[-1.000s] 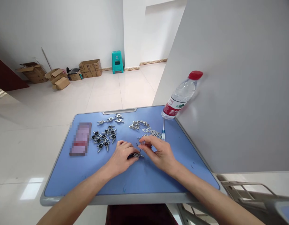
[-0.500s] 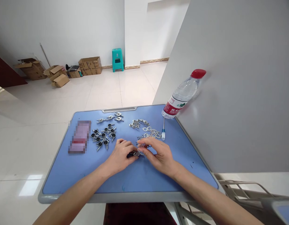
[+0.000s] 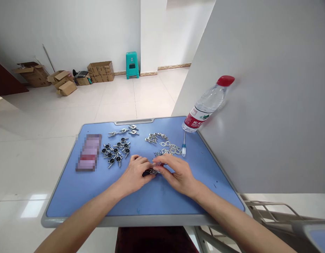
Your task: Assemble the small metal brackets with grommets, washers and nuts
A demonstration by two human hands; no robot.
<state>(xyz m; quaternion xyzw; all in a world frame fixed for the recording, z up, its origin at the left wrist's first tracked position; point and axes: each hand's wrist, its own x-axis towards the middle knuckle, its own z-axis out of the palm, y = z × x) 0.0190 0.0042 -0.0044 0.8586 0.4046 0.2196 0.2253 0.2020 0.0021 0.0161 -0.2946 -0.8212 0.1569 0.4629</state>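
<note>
Near the front middle of the table, my left hand (image 3: 136, 174) is closed on a small metal fitting (image 3: 153, 172), pressing it low at the tabletop. My right hand (image 3: 179, 174) reaches in from the right, thumb and forefinger pinched together just over the fitting; whatever is between them is too small to make out. Just behind my right hand are tiny screws (image 3: 158, 153) and flat oval metal plates (image 3: 174, 149). Curved metal pieces (image 3: 153, 138) lie farther back. Several metal fittings with black round centres (image 3: 115, 150) are grouped left of my left hand.
More metal fittings (image 3: 122, 130) lie near the blue table's (image 3: 99, 196) back edge. A screwdriver (image 3: 183, 150) with a clear blue handle sits at right, before a red-capped water bottle (image 3: 204, 109) by the grey partition. A pixelated flat object (image 3: 89, 153) is at left.
My right fingertips have shifted very slightly left over the fitting. My left hand keeps its hold, and the view has tilted a little.
</note>
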